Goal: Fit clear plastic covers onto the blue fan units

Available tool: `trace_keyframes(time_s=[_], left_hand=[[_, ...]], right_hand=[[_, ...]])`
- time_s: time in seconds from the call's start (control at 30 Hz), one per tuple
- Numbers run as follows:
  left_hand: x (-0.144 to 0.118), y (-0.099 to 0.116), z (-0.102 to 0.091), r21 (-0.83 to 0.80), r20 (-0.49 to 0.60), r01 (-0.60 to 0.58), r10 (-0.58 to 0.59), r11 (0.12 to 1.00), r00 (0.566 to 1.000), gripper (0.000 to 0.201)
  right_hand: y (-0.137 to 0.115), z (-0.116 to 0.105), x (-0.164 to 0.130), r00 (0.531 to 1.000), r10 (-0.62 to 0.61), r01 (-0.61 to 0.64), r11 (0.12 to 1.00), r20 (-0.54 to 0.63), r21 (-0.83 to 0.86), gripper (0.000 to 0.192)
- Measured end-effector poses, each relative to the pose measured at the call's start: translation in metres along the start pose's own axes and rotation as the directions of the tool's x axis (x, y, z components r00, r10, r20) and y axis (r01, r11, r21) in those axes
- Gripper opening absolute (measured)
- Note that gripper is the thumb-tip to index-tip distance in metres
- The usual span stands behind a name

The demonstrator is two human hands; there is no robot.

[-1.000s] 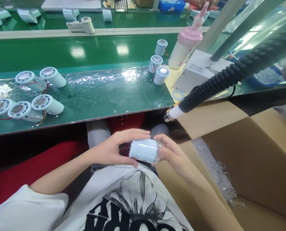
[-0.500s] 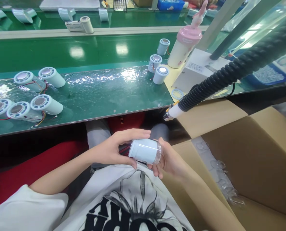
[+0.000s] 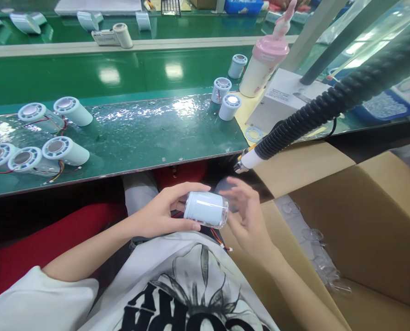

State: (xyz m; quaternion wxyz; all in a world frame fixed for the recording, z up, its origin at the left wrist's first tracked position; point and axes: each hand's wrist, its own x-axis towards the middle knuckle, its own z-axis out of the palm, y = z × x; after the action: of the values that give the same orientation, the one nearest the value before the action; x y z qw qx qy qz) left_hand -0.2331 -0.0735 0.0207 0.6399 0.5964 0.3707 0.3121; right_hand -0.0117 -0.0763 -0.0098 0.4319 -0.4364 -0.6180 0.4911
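Note:
My left hand grips a pale blue cylinder lying on its side over my lap, a clear cap on its right end. Thin red and yellow wires hang below it. My right hand is just right of the cylinder, fingers spread and blurred, holding nothing. Whether its fingertips touch the capped end I cannot tell.
Several similar cylinders lie at the left of the green bench; three stand near a pink-topped bottle. A black corrugated hose ends in a white nozzle above an open cardboard box with clear caps.
My right hand has let go of the cylinder's capped end and opened, lifting slightly to the right. The left hand has raised the cylinder a little.

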Motion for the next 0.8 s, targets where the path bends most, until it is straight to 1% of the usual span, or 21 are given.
trace_keyframes(time_s=[0.03, 0.07, 0.1, 0.13, 0.17, 0.2, 0.23, 0.27, 0.3, 0.33, 0.37, 0.43, 0.53, 0.6, 0.67, 0.8], left_hand=[[0.0, 0.0, 0.0, -0.027, -0.001, 0.026, -0.026, 0.999, 1.0, 0.06], [0.0, 0.001, 0.0, -0.047, -0.001, 0.049, -0.049, 0.998, 0.999, 0.06], [0.0, 0.001, 0.0, -0.063, 0.005, 0.064, -0.064, 0.996, 0.998, 0.06], [0.001, 0.001, -0.001, -0.073, 0.015, 0.074, -0.073, 0.995, 0.997, 0.062], [0.001, 0.001, -0.002, -0.073, 0.027, 0.075, -0.074, 0.994, 0.997, 0.065], [0.002, 0.001, -0.003, -0.062, 0.042, 0.067, -0.065, 0.996, 0.997, 0.069], [0.002, 0.001, -0.005, -0.046, 0.062, 0.05, -0.047, 0.998, 0.997, 0.073], [0.002, 0.002, -0.006, -0.031, 0.083, 0.028, -0.025, 0.999, 0.996, 0.075], [0.002, 0.002, -0.007, -0.021, 0.099, 0.009, -0.007, 1.0, 0.995, 0.076], [0.003, 0.002, -0.008, -0.021, 0.113, 0.002, 0.0, 1.0, 0.994, 0.075], [0.002, 0.001, -0.009, -0.034, 0.125, 0.01, -0.006, 0.999, 0.992, 0.073], [0.002, -0.001, -0.008, -0.094, 0.14, 0.061, -0.048, 0.994, 0.989, 0.071], [0.003, -0.006, -0.006, -0.211, 0.16, 0.151, -0.119, 0.966, 0.98, 0.073], [0.004, -0.009, -0.004, -0.28, 0.171, 0.197, -0.153, 0.939, 0.973, 0.074], [0.007, -0.009, -0.004, -0.313, 0.177, 0.24, -0.192, 0.919, 0.965, 0.071], [0.02, -0.013, -0.004, -0.294, 0.192, 0.33, -0.283, 0.897, 0.94, 0.067]], right_hand=[[0.001, -0.001, -0.001, 0.982, -0.187, 0.188, 0.979, 0.022, -0.08, 0.051], [0.002, -0.002, -0.001, 0.942, -0.323, 0.332, 0.934, 0.091, -0.128, 0.059], [0.002, -0.002, -0.002, 0.903, -0.397, 0.421, 0.895, 0.165, -0.147, 0.062], [0.002, -0.003, -0.001, 0.882, -0.416, 0.451, 0.881, 0.22, -0.142, 0.063], [0.001, -0.003, -0.001, 0.889, -0.385, 0.421, 0.9, 0.248, -0.112, 0.061], [0.0, -0.003, -0.001, 0.915, -0.312, 0.335, 0.94, 0.255, -0.055, 0.059], [-0.001, -0.004, -0.001, 0.944, -0.209, 0.208, 0.978, 0.254, 0.033, 0.056], [-0.002, -0.004, -0.001, 0.961, -0.102, 0.068, 0.988, 0.259, 0.137, 0.054], [-0.003, -0.004, -0.001, 0.961, -0.012, -0.056, 0.97, 0.277, 0.236, 0.051], [-0.004, -0.004, -0.001, 0.954, 0.053, -0.148, 0.94, 0.296, 0.308, 0.048], [-0.005, -0.005, -0.001, 0.947, 0.095, -0.203, 0.917, 0.305, 0.344, 0.046], [-0.007, -0.006, -0.001, 0.951, 0.121, -0.216, 0.919, 0.286, 0.331, 0.045], [-0.007, -0.009, -0.001, 0.967, 0.102, -0.154, 0.964, 0.235, 0.218, 0.047], [-0.003, -0.01, -0.001, 0.968, 0.101, -0.144, 0.974, 0.231, 0.174, 0.048], [0.002, -0.011, -0.001, 0.964, 0.115, -0.161, 0.97, 0.241, 0.181, 0.05], [0.015, -0.016, 0.001, 0.963, 0.118, -0.18, 0.951, 0.244, 0.252, 0.051]])
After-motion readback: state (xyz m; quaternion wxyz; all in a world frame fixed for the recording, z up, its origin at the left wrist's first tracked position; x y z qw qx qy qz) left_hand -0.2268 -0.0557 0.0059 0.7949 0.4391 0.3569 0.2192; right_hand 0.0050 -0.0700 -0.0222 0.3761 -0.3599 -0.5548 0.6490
